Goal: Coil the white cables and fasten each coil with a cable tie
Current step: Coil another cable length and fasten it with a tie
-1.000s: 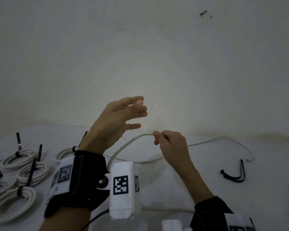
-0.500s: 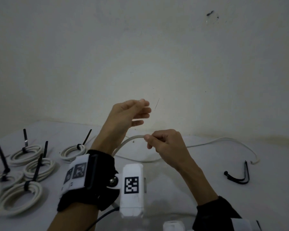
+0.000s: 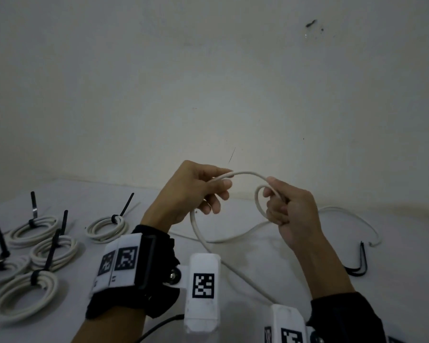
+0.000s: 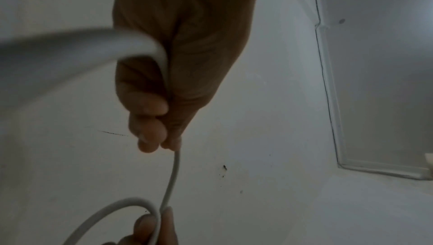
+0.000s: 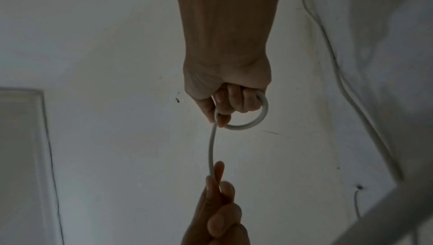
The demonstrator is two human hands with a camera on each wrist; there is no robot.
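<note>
A loose white cable [image 3: 248,173] arcs in the air between my two hands above the white table [image 3: 270,263]. My left hand [image 3: 222,185] pinches it between thumb and fingers, and the slack drops from there to the table. My right hand [image 3: 274,206] grips a small loop [image 3: 257,201] of the same cable round its curled fingers. The left wrist view shows the cable [image 4: 173,175] leaving my left hand [image 4: 161,137] towards the right fingers [image 4: 150,226]. The right wrist view shows the loop [image 5: 260,119] in my right hand [image 5: 225,115].
Several finished white coils with black ties lie at the left, such as one coil [image 3: 107,226] and another [image 3: 22,290]. Loose black cable ties [image 3: 357,266] lie at the right, near the cable's far end [image 3: 375,242]. A pale wall stands right behind the table.
My left hand, open above the cable before, has come down and taken hold of it. My right hand has turned the cable into a small loop. The view shifted right.
</note>
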